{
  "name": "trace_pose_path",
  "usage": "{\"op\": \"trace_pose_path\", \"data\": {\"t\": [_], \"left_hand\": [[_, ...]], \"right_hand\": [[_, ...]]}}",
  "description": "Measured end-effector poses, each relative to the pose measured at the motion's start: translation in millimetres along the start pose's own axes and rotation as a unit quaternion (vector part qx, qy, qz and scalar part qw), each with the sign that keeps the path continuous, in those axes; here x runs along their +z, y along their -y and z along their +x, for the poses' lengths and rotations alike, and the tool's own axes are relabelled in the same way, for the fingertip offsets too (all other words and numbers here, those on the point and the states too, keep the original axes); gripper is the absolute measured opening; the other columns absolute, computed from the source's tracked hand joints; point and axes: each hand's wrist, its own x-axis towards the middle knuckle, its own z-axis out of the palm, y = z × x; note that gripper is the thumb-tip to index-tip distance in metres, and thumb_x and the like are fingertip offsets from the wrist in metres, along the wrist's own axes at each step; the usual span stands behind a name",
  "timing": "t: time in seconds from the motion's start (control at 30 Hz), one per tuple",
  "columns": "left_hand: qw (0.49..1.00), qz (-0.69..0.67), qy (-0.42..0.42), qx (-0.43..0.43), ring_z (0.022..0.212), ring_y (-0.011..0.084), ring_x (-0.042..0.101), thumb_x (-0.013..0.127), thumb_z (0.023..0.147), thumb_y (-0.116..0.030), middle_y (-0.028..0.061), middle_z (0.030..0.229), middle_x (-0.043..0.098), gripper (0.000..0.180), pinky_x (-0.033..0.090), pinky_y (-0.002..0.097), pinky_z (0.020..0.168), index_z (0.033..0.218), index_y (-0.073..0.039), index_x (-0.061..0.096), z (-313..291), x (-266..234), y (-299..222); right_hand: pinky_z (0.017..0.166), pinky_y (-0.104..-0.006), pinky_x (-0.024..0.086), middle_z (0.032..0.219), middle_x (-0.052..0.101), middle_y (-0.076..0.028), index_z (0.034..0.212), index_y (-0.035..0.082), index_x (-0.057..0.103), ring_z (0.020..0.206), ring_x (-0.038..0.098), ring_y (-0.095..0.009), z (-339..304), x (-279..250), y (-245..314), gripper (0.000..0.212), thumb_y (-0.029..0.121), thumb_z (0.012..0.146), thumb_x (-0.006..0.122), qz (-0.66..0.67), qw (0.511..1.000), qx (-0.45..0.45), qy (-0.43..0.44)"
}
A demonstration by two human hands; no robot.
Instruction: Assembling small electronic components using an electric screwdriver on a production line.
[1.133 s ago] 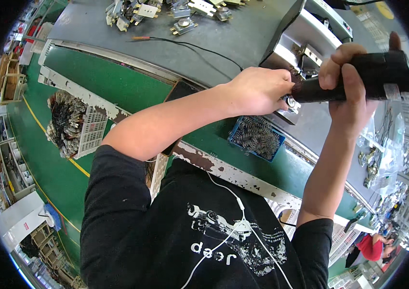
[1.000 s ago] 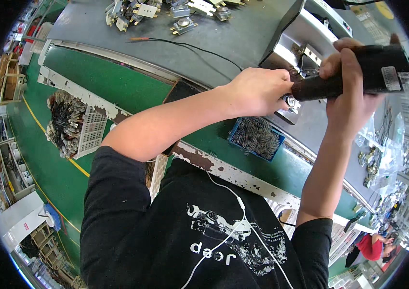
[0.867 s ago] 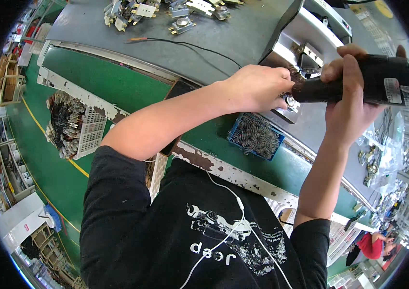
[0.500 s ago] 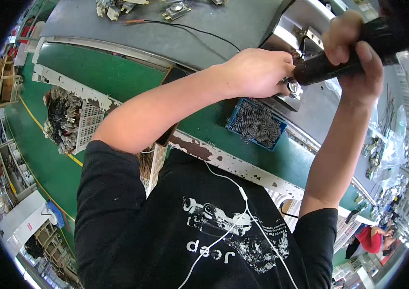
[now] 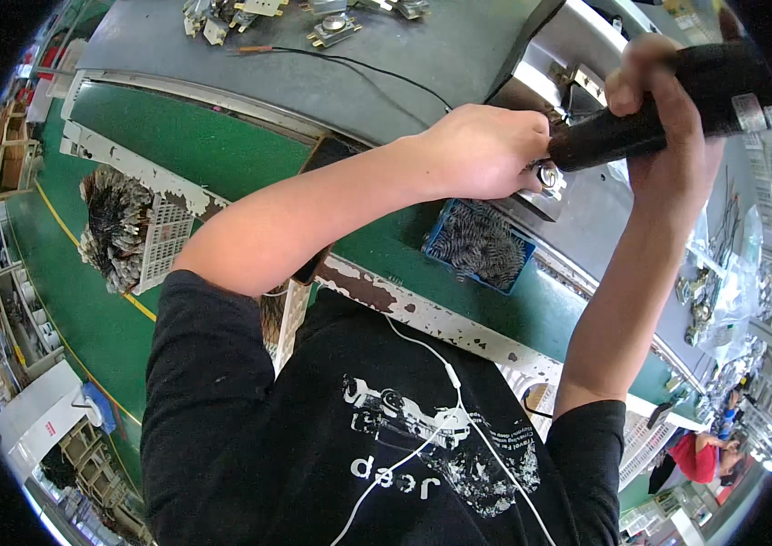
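Observation:
My right hand is wrapped round a thick black cylindrical power screwdriver, held slanting above the bench. Its narrow end points left and down, close to my left fingertips; the bit itself is hidden. My left hand is closed, thumb and fingers pinched on a small metal part with a round shiny face. Most of that part is covered by my fingers. It sits at the near end of a metal fixture on the grey bench.
A blue tray full of metal springs stands just below my hands. Several metal parts and a black cable lie on the grey bench top. Dark wire bundles fill a white crate at left. Plastic bags lie at right.
The screwdriver and my right hand have shifted slightly down and left. My left hand has dropped a little in the picture, still pinching the metal part at the fixture.

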Motion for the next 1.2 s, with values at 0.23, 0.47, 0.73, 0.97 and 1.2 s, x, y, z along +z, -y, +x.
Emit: {"op": "trace_pose_path", "data": {"t": [0.23,0.47,0.73,0.97,1.2], "left_hand": [[0.999,-0.004,0.024,0.021,0.101,0.0277,0.065,0.069,0.086,-0.029,0.0078,0.109,0.063,0.029,0.055,0.0413,0.084,0.104,-0.007,0.067,3,-3,0],[1.0,0.003,0.003,0.018,0.102,0.0282,0.065,0.069,0.086,-0.028,0.0082,0.109,0.063,0.029,0.055,0.0417,0.084,0.106,-0.007,0.066,1,-1,-3],[1.0,0.016,0.02,-0.008,0.104,0.0285,0.065,0.068,0.088,-0.029,0.0077,0.114,0.063,0.028,0.054,0.0427,0.087,0.107,-0.009,0.065,1,-3,-6],[1.0,0.005,0.021,0.0,0.105,0.0282,0.065,0.068,0.089,-0.028,0.0071,0.115,0.063,0.029,0.054,0.0423,0.088,0.11,-0.009,0.065,2,-2,-5],[1.0,-0.002,0.019,0.011,0.104,0.0289,0.064,0.07,0.087,-0.028,0.0071,0.114,0.062,0.031,0.054,0.0418,0.087,0.11,-0.008,0.064,1,-2,-3]], "right_hand": [[0.067,-0.0381,0.065,0.11,0.067,-0.027,0.125,-0.002,0.04,0.092,0.073,-0.032,-18,52,21,0.042,0.002,0.091,0.065,-0.096,0.964,-0.109,-0.221],[0.059,-0.0336,0.06,0.098,0.07,-0.024,0.119,-0.006,0.05,0.069,0.071,-0.025,-19,38,15,0.033,0.004,0.092,0.065,-0.082,0.968,-0.126,-0.2],[0.058,-0.0299,0.051,0.068,0.062,-0.012,0.102,-0.012,0.063,0.057,0.059,-0.018,-6,36,20,0.017,0.001,0.091,0.065,-0.028,0.989,-0.06,-0.131],[0.058,-0.029,0.052,0.068,0.063,-0.013,0.098,-0.01,0.064,0.057,0.06,-0.018,-14,42,23,0.014,0.001,0.091,0.065,-0.063,0.981,-0.082,-0.165],[0.058,-0.0279,0.051,0.07,0.064,-0.013,0.098,-0.01,0.064,0.058,0.061,-0.018,-18,45,21,0.013,0.001,0.092,0.064,-0.054,0.979,-0.083,-0.18]]}}
